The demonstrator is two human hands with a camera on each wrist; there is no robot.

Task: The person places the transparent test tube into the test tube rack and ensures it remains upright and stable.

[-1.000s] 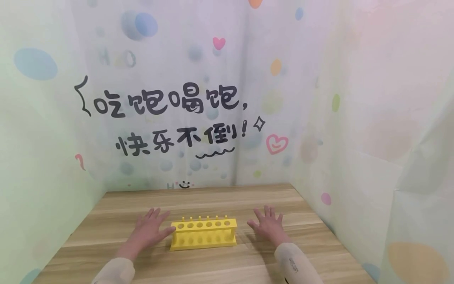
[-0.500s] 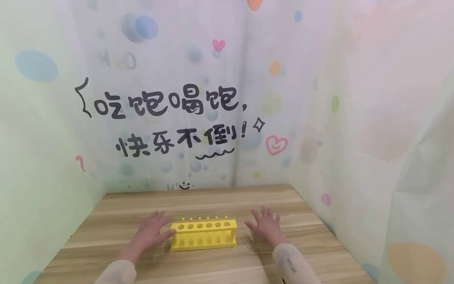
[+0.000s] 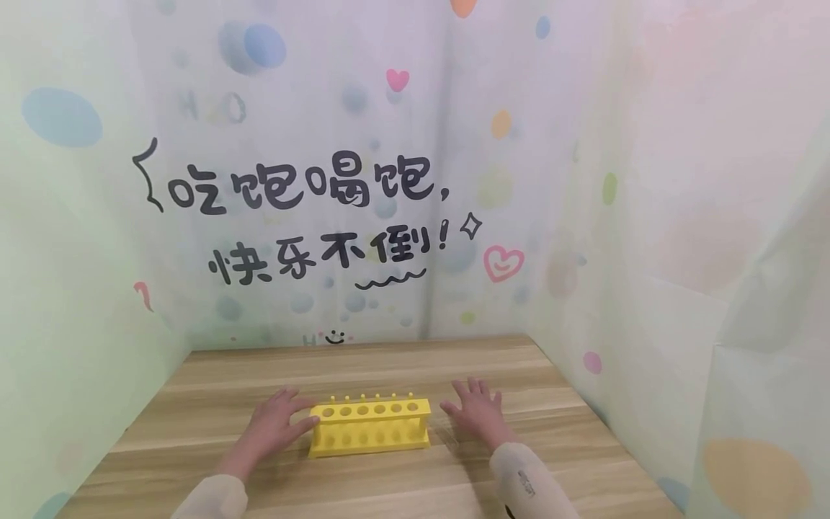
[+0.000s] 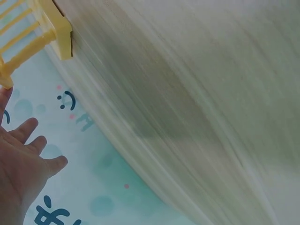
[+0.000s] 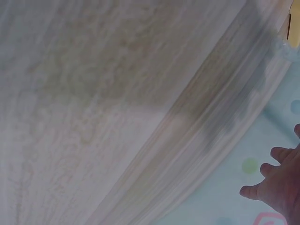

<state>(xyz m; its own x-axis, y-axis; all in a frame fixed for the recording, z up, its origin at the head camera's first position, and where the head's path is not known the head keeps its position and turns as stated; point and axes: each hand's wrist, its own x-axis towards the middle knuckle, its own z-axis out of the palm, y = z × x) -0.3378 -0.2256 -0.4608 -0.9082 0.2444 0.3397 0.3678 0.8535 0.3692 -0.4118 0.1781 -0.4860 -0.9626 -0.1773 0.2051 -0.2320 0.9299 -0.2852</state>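
Head view: the yellow rack (image 3: 371, 417) is standing crosswise, your spread left hand (image 3: 274, 425) lying nearer, by its left end, your right hand (image 3: 481, 417) hovering apart past its right. Left wrist: a fingertip (image 4: 5, 95) is seemingly touching its upper corner. Right wrist: fingers (image 5: 280, 153) are sitting spread.

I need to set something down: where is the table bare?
Bare table lies in front of the yellow rack, between the sleeves, and behind it, towards the back wall; also between the right hand and right wall. Crowded: the rack's ends, left hand at the left, apparently something clear at the right.
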